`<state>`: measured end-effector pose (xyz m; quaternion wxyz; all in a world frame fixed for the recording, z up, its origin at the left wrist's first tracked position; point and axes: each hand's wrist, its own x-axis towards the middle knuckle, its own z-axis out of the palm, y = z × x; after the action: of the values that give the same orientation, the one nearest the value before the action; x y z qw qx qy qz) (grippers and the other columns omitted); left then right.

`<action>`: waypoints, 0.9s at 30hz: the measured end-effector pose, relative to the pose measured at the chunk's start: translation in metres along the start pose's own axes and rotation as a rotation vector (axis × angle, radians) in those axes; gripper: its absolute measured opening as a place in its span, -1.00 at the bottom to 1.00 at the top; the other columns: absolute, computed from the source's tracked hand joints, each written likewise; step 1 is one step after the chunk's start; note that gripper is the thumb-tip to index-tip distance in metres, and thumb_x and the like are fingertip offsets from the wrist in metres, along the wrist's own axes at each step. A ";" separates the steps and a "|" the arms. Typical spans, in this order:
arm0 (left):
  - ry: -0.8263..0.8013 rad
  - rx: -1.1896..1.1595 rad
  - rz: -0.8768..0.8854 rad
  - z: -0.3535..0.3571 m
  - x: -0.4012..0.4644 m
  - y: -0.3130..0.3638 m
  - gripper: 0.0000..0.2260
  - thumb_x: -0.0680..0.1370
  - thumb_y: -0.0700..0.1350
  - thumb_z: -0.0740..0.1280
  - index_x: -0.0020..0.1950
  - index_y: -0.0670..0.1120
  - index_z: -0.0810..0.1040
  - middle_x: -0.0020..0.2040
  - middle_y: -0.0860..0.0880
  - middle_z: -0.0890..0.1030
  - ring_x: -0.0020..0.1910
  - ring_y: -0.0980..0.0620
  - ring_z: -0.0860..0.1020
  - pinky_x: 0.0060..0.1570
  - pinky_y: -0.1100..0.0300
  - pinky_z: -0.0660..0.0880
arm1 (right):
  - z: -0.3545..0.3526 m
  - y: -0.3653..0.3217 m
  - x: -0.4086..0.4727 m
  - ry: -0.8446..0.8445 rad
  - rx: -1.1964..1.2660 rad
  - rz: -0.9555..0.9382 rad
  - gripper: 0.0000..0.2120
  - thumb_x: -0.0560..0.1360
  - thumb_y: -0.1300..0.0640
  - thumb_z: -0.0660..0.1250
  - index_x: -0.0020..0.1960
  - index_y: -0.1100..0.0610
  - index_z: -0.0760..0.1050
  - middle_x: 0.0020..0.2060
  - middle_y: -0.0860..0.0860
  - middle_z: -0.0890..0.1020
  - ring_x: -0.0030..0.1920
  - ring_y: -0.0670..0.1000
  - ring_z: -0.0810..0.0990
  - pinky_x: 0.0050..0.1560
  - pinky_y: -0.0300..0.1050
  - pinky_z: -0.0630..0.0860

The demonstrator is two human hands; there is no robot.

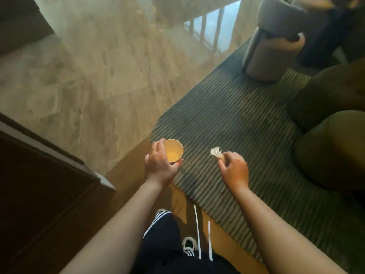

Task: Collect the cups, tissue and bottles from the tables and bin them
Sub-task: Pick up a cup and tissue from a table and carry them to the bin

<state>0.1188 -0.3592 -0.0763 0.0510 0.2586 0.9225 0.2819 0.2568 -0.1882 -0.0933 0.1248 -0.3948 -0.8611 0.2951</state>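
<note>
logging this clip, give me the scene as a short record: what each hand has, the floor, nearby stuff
left hand: holds a paper cup, open side up
right hand: pinches a crumpled tissue
floor: striped rug beside wooden boards
nearby: green seat at right, dark cabinet at left
bin: not in view

Small tan paper cup (174, 153): upright, mouth facing up at the camera, inside looks pale yellow and empty. Gripped by the left hand (161, 165), fingers over the far rim, thumb round the near side. Held in the air over the near-left corner of the striped grey-green rug (237, 125).

Crumpled white tissue (216, 153): small wad, frayed end sticking up and left, pinched between the fingertips of the right hand (235, 171). Held over the rug, right of the cup, well apart from it.
</note>
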 end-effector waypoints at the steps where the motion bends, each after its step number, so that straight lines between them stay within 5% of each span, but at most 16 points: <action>1: -0.010 -0.008 -0.002 0.005 0.023 0.002 -0.26 0.37 0.12 0.48 0.41 -0.17 0.28 0.32 -0.15 0.40 0.26 -0.13 0.41 0.21 -0.03 0.33 | 0.003 -0.001 0.019 0.001 -0.003 0.011 -0.89 0.51 0.12 0.32 -0.06 0.15 0.57 -0.20 0.02 0.57 -0.14 -0.02 0.50 -0.11 -0.19 0.37; 16: -0.129 -0.040 0.128 0.032 0.488 0.018 -0.26 0.37 0.09 0.48 0.42 -0.17 0.27 0.34 -0.13 0.39 0.26 -0.13 0.42 0.22 0.00 0.27 | 0.063 -0.084 0.425 0.095 -0.013 0.172 -0.90 0.48 0.16 0.34 -0.19 0.16 0.53 -0.30 -0.05 0.46 -0.20 -0.03 0.42 -0.14 -0.19 0.28; 27: -0.201 -0.053 0.207 0.086 0.727 0.072 -0.25 0.37 0.08 0.48 0.43 -0.18 0.26 0.32 -0.12 0.40 0.25 -0.12 0.43 0.21 -0.01 0.28 | 0.067 -0.108 0.664 0.207 -0.006 0.234 -0.91 0.47 0.16 0.36 -0.18 0.18 0.55 -0.29 0.00 0.51 -0.19 0.01 0.45 -0.17 -0.17 0.29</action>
<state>-0.4540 0.1017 -0.0718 0.1206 0.3780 0.8734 0.2825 -0.2751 0.2292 -0.0934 0.1766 -0.5212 -0.7926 0.2626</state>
